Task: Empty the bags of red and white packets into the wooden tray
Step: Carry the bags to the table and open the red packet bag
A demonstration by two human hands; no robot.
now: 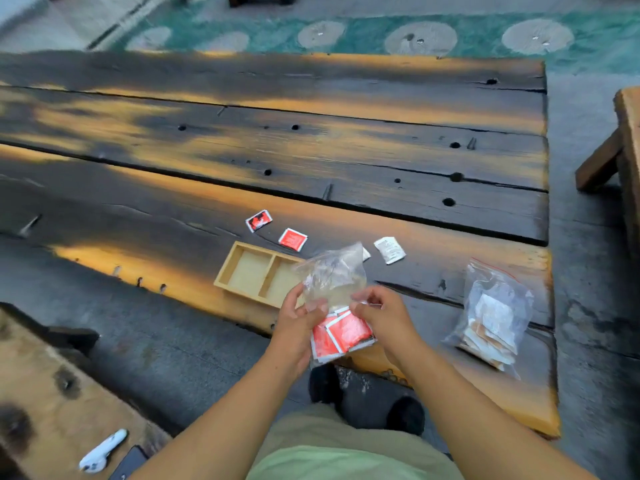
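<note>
Both hands were on the clear plastic bag of red packets [334, 306], held above the near edge of the dark plank table [346, 161], at 4 o'clock from the pale wooden two-compartment tray [227, 268]. The left hand [298, 323] pinched the film mid-bag, and the right hand [381, 313] had its fingers curled onto it from the other side. The packets were bunched at the near end, with slack film standing up toward the tray. Couldn't tell which end was the mouth. No packets in the tray where visible. The zip bag of white packets [491, 320] lay at 3 o'clock from the hands. Loose red packets [293, 239] and a white packet [389, 250] lay at 12–2 o'clock of the tray. Judgement: the load was light, the film floppy and slick, and the flat packets would slide out together. Best hold is the closed-end corners with the mouth low over a compartment, else they'd scatter.
</note>
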